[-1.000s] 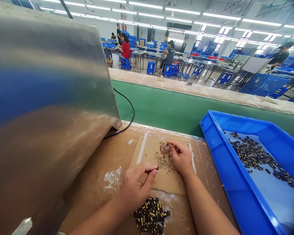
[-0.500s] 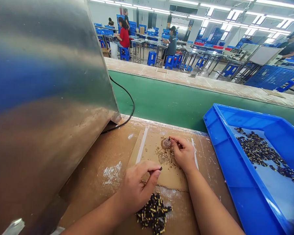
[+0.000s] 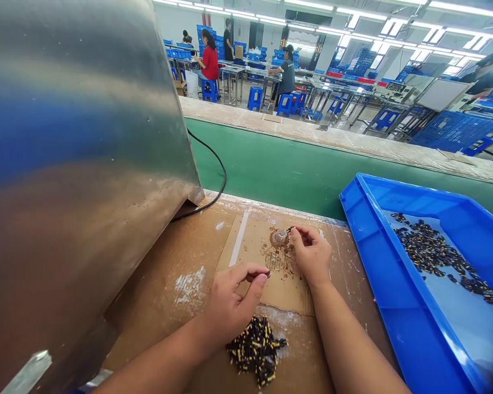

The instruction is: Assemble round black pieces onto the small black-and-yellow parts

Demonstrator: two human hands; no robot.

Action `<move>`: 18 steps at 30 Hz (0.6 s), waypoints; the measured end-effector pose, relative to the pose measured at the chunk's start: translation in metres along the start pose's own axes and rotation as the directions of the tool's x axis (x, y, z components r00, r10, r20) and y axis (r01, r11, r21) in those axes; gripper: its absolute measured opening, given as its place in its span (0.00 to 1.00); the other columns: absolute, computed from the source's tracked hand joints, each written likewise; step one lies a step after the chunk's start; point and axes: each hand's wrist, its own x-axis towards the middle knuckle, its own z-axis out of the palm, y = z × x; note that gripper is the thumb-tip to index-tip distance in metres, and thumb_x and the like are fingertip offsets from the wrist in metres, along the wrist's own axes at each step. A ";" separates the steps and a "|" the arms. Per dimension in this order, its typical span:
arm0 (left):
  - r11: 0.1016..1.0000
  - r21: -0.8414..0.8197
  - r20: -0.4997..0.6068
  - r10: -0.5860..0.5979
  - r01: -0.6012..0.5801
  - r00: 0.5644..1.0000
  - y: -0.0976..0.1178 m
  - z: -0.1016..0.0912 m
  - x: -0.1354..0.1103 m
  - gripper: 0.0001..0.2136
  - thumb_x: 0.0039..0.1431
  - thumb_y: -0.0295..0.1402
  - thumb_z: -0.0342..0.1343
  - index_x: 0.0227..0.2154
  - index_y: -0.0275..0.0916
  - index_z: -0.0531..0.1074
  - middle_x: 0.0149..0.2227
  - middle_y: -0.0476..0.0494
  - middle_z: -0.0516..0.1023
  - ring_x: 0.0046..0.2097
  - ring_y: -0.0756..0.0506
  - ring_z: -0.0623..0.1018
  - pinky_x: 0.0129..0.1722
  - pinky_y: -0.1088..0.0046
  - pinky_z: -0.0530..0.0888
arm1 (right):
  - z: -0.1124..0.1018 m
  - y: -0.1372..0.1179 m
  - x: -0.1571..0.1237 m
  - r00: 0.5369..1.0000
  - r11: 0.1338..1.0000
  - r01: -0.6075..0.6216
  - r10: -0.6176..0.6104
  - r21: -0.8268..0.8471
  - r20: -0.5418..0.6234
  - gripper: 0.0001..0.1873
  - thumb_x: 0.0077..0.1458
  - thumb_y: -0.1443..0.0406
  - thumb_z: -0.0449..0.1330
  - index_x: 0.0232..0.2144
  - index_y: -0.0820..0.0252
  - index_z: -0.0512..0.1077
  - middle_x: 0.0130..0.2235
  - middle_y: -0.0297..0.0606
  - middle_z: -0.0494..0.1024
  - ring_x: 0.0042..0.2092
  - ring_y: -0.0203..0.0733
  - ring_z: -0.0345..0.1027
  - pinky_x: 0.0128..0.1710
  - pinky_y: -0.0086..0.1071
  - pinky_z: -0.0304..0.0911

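Observation:
My left hand [image 3: 236, 298] pinches a small dark piece [image 3: 268, 273] between thumb and fingertips, above the cardboard sheet [image 3: 290, 298]. My right hand [image 3: 313, 254] is closed in a pinch on another small black piece [image 3: 289, 230]. It is just right of a small round clear dish [image 3: 280, 237], whose surroundings on the cardboard are stained wet brown. Below my left hand lies a heap of small black and yellow pieces [image 3: 257, 353]. The exact kind of these pieces is too small to make out.
A blue tray [image 3: 382, 284] at the right holds many black and yellow pieces [image 3: 439, 251] on a white sheet. A large metal housing [image 3: 86, 153] fills the left, with a black cable [image 3: 224, 169] beside it. Behind runs a green panel [image 3: 271, 158]; people sit farther back.
My right hand has drawn slightly right, away from the clear dish, with its black piece. My left hand has shifted up a little, still pinching its piece.

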 end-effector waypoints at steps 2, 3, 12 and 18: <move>0.995 -0.052 0.012 -0.080 0.081 0.997 -0.001 0.002 -0.001 0.06 0.67 0.34 0.56 0.41 0.43 0.78 0.38 0.47 0.83 0.41 0.49 0.82 0.44 0.77 0.76 | 0.000 0.001 0.000 1.000 1.000 -0.005 0.005 0.000 0.006 0.18 0.57 0.52 0.64 0.38 0.60 0.82 0.35 0.41 0.84 0.32 0.41 0.74 0.33 0.32 0.69; 0.984 -0.109 0.018 -0.139 0.140 0.990 -0.002 0.003 -0.001 0.07 0.67 0.36 0.56 0.41 0.42 0.78 0.38 0.45 0.83 0.40 0.49 0.82 0.43 0.76 0.77 | 0.000 0.001 0.000 1.000 1.000 -0.005 0.004 0.002 0.008 0.18 0.57 0.52 0.64 0.38 0.60 0.82 0.35 0.41 0.84 0.32 0.41 0.74 0.32 0.32 0.69; 0.584 -0.709 0.048 -0.519 0.395 0.854 -0.001 0.004 0.017 0.17 0.53 0.44 0.70 0.33 0.34 0.77 0.31 0.39 0.81 0.30 0.49 0.77 0.29 0.79 0.75 | 0.000 0.002 -0.002 1.000 1.000 -0.018 0.017 0.019 0.013 0.17 0.56 0.53 0.64 0.38 0.60 0.81 0.35 0.41 0.84 0.32 0.41 0.74 0.33 0.33 0.68; 0.338 -0.850 0.121 -0.621 0.404 0.774 -0.003 -0.001 0.021 0.18 0.47 0.40 0.75 0.32 0.33 0.78 0.31 0.39 0.81 0.30 0.51 0.76 0.28 0.82 0.73 | -0.003 0.004 -0.002 0.998 0.998 -0.055 0.055 -0.012 0.001 0.15 0.55 0.54 0.65 0.37 0.59 0.81 0.34 0.40 0.83 0.33 0.42 0.74 0.37 0.36 0.69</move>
